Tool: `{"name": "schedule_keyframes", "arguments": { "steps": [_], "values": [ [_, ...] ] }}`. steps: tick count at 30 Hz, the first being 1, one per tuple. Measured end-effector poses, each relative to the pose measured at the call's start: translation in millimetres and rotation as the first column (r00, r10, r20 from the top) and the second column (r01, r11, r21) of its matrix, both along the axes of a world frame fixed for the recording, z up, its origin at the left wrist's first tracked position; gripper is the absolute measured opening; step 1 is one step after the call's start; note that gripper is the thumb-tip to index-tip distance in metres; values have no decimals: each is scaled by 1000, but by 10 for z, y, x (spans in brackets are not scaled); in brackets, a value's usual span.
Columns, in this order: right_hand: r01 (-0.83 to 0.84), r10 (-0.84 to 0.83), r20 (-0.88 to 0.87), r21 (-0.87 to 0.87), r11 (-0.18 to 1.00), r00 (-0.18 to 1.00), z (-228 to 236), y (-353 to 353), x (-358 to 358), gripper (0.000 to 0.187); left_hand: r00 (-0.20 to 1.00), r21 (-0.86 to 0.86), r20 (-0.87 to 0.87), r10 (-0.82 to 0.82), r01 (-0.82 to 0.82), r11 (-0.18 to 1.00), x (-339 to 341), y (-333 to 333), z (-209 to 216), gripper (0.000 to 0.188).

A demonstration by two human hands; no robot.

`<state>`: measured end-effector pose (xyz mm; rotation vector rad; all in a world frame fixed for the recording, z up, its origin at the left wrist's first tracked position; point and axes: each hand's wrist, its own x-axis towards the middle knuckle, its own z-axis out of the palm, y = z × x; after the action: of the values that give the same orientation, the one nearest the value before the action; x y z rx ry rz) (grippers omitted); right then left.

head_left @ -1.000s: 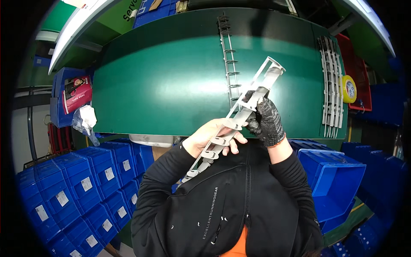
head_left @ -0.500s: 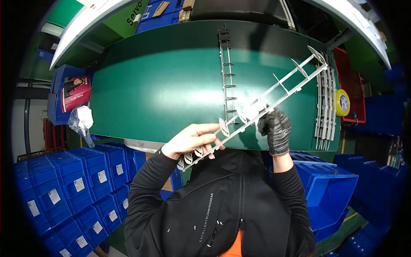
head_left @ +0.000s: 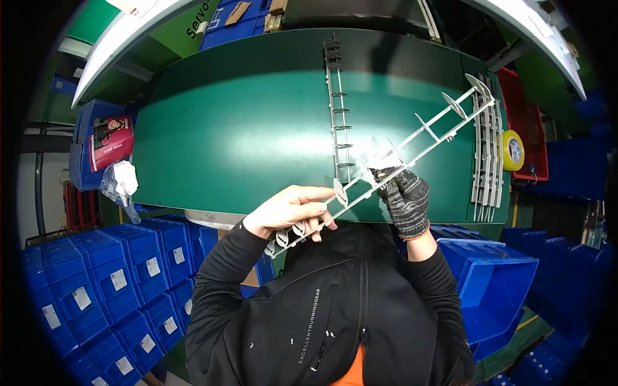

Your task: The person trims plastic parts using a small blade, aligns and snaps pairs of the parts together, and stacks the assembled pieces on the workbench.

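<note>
A long pale ladder-like frame [head_left: 425, 149], two rails joined by rounded fin-like plates, slants from my lap up to the far right above the table. My bare left hand [head_left: 290, 212] grips its lower end, thumb and fingers around the rails among the fins. My right hand [head_left: 407, 199], in a grey-black knit glove, is closed at the near rail around mid-length. A bright white patch by its fingertips is washed out, and I cannot make out what it is. A similar frame [head_left: 335, 109] lies lengthwise on the green table [head_left: 225, 141], just behind the held one.
Several more frames [head_left: 487, 154] lie side by side at the table's right edge, beside a yellow tape roll [head_left: 512, 150]. A red bin [head_left: 531, 128] stands beyond. At left are a red package [head_left: 112, 143] and a plastic bag [head_left: 120, 183]. Blue crates [head_left: 122, 270] flank me.
My right hand has shifted slightly left along the frame, its fingers now up at the rails by the white patch. My left hand keeps its hold; the frame has barely moved.
</note>
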<state>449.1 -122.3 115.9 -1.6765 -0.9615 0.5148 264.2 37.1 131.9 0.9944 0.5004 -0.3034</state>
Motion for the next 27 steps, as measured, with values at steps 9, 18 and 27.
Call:
{"name": "schedule_keyframes", "arguments": {
  "steps": [9,18,27],
  "values": [
    [341,-299,-702,-84,936,646,-113,-57,17,25,987,13,125,105,-108,994,-39,-6,-166,14],
    [-42,70,139,-198,979,988,75,33,-15,10,972,495,233,20,-136,858,87,-123,-198,11],
    [-170,216,284,-178,969,934,-33,24,-125,11,969,794,248,-13,-195,575,168,-216,-193,12]
  ]
}}
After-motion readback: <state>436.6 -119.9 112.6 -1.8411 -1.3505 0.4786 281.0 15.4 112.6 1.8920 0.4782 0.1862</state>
